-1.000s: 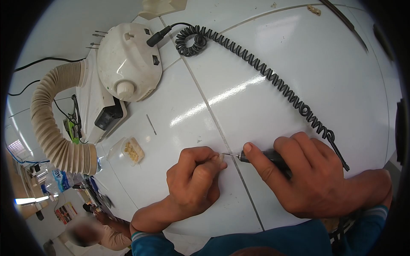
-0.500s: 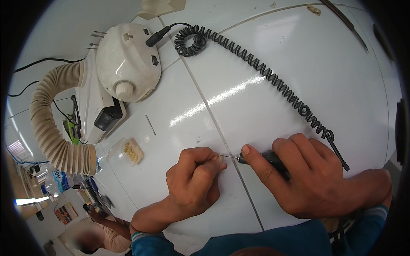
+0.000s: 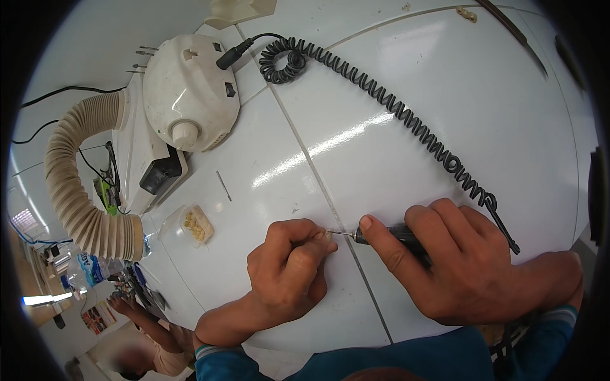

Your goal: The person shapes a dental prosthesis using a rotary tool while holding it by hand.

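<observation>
My left hand (image 3: pixel 289 267) pinches a small pale piece (image 3: pixel 327 237) between thumb and fingers, which hide most of it. My right hand (image 3: pixel 454 263) is wrapped round a black rotary handpiece (image 3: pixel 406 238), thumb along its front. The thin metal bit (image 3: pixel 342 233) points left and reaches the small piece; whether it touches is too small to tell. Both hands are low over the white table (image 3: pixel 356 171). A black coiled cord (image 3: pixel 406 117) runs from near my right hand up to the white control unit (image 3: pixel 190 92).
A ribbed beige hose (image 3: pixel 70 171) curves at the left. Near it are a small container of yellowish pieces (image 3: pixel 198 227), a thin metal rod (image 3: pixel 223 185) and a water bottle (image 3: pixel 86 270). Another person (image 3: pixel 155 346) is at lower left. A tan piece (image 3: pixel 467 14) lies top right.
The bit has shifted very slightly left with my right hand. My left hand keeps its pinch. At lower left, the other person's arm has moved up and left.
</observation>
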{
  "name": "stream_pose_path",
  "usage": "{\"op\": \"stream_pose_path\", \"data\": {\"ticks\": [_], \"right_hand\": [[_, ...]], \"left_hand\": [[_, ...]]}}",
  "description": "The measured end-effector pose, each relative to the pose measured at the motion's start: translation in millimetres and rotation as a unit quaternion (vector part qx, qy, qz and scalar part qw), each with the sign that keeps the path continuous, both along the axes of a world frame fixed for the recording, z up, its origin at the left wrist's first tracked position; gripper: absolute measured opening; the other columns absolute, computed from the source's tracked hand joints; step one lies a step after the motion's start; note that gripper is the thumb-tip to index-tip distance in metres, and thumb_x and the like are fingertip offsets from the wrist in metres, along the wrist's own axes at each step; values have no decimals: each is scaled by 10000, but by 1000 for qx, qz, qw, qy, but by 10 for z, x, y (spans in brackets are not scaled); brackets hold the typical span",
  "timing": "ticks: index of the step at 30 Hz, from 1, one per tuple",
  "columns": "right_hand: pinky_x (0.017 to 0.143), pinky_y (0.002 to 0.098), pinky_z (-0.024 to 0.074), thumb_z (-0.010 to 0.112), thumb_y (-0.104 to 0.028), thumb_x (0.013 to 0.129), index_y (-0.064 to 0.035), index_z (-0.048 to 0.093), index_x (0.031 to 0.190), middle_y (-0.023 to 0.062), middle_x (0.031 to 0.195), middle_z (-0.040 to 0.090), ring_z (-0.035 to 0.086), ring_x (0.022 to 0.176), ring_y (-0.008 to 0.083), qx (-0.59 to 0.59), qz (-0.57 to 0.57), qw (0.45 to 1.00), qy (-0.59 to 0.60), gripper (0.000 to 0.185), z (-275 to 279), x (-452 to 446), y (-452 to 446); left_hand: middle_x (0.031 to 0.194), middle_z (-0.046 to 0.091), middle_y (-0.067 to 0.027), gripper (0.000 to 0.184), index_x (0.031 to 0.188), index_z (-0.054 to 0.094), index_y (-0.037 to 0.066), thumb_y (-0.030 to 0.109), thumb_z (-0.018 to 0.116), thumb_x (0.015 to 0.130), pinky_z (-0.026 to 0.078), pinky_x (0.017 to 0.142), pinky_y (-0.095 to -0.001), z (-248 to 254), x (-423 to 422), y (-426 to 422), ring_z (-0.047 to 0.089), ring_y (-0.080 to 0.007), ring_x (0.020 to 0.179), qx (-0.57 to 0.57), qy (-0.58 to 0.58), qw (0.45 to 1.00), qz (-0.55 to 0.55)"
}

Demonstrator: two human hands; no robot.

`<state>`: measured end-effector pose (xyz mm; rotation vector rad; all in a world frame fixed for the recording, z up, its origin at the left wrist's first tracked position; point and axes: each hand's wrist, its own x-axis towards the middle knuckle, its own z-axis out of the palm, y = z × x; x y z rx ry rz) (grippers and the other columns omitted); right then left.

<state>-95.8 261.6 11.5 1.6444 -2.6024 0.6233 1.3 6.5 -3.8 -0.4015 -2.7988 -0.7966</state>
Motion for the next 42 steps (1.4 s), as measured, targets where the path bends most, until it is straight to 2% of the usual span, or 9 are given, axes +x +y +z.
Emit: {"op": "stream_pose_path", "data": {"ticks": [42], "right_hand": [[619,356,547,755,-197,910,-47,825,1426,131,1008,604,650,851,263,2,2,1000,1,542,-1,-4,-3]], "left_hand": [[1030,688,-216,414,1112,647,-28,-235,823,800,625,652,-316,-2,18,-3,749,-246,816,4,-5,1000,-3]]}}
